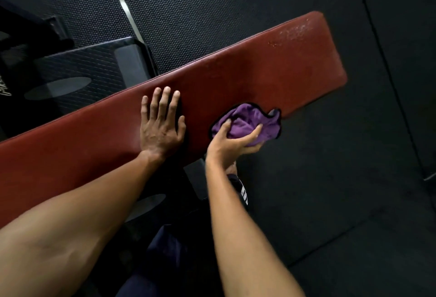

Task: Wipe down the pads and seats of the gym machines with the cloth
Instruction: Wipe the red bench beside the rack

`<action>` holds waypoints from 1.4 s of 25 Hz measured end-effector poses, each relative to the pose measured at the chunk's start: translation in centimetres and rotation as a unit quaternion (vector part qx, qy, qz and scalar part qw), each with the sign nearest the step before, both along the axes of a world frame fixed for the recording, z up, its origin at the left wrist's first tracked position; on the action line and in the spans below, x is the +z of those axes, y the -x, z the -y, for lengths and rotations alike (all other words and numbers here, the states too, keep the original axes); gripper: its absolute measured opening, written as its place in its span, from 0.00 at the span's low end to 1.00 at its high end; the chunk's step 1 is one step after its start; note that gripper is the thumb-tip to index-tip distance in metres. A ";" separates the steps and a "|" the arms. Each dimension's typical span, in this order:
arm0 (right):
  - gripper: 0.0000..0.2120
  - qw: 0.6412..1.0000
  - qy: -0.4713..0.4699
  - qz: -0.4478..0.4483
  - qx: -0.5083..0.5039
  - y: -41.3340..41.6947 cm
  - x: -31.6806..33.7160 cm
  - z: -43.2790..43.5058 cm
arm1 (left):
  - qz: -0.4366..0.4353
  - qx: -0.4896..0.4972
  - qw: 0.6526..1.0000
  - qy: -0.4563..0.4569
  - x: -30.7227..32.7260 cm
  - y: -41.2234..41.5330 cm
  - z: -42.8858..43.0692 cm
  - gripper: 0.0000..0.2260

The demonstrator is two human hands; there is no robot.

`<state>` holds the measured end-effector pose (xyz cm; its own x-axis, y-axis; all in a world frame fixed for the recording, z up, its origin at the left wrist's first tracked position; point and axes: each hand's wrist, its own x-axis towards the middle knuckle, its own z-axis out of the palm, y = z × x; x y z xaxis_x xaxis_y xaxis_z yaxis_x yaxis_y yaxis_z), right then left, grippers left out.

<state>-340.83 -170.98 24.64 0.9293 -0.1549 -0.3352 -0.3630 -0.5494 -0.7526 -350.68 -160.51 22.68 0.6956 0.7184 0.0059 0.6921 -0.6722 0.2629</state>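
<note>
1. Bracing on the long red-brown bench pad (236,72), the left hand (161,123) lies flat with its fingers straight and slightly spread, holding nothing.
2. The right hand (236,139) grips the purple cloth (247,123), with thumb and fingers curled round a bunched wad of it.
3. The cloth sits at the pad's near long edge, just beside the left hand. A loose, dark-trimmed corner of it hangs past the edge over the black rubber floor (330,178).
4. The pad runs diagonally, and its far end at the upper right carries a patch of pale specks (295,31). Whether these are droplets or wear, I cannot tell.
5. Judged from this, the wiping of this 1 pad looks underway but unfinished. The cloth is on the near edge around mid-length, well apart from the speckled end, which seems not yet wiped.
6. How much of the pad under and left of the flat hand has been cleaned cannot be told, as the surface there shows no clear sign.
7. No other machine's pad or seat is visible, so the rest of the task probably lies ahead.
8. Below the pad, a striped shoe (243,194) shows beside the right forearm.
</note>
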 end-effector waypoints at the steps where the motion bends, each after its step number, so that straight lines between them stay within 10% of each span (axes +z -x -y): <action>1: 0.40 1.000 -0.005 -0.018 -0.004 1.7 0.1 -0.1 | 0.000 0.001 1.000 -0.001 -0.1 0.0 -0.1 0.28; 10: 0.30 0.981 0.129 -0.014 0.146 -0.3 1.6 -0.9 | -0.011 0.001 1.000 -0.020 -0.1 -0.1 -0.1 0.29; 15: 0.34 0.888 0.208 0.059 0.406 0.0 3.3 -3.3 | -0.006 0.005 0.999 -0.039 -0.1 -0.2 -0.1 0.28; 27: 0.29 0.717 0.258 0.269 0.588 -7.6 1.0 -3.9 | 0.007 0.004 0.999 -0.044 -0.1 -0.1 0.0 0.28; 35: 0.27 0.780 0.229 0.246 0.529 -8.7 0.7 0.4 | 0.042 0.022 0.999 -0.024 0.8 -0.9 -0.4 0.25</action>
